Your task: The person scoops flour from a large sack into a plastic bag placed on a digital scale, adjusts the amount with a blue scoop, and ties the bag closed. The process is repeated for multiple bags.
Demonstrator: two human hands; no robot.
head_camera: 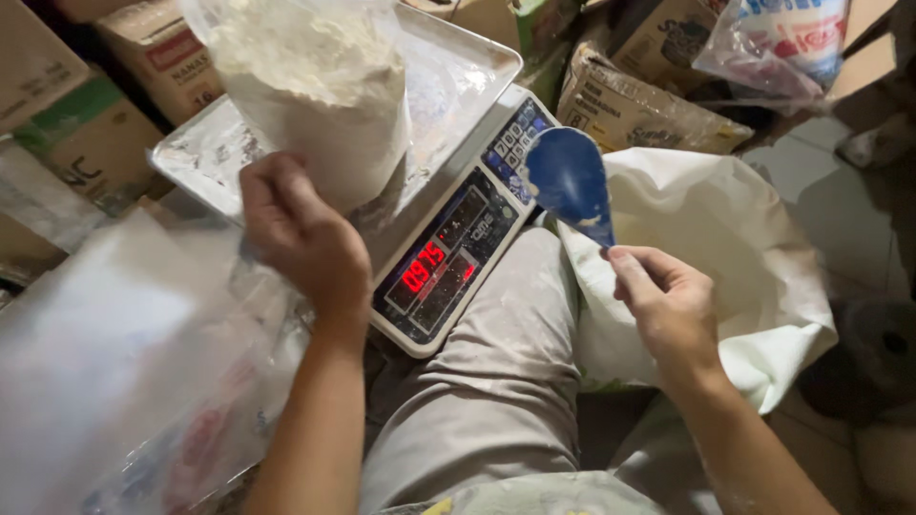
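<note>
The right hand (668, 310) has a closed grip on a blue scoop (570, 181) above the white sack (725, 238); the left hand (305, 238) clasps the flour-filled bag (315, 95) standing on the scale's tray (458, 72).

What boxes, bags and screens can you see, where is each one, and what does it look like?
Scale screen: front of the scale, dark panel, glowing red digits.
Keypad: beside the screen, small blue and white keys.
Clear bag: on the scale tray, full of white powder, left hand touching it.
Brown boxes: top left, cardboard, coloured print.
White sack: right, open, behind the blue scoop in the right hand.
Printed bag: top right, clear plastic.
</note>
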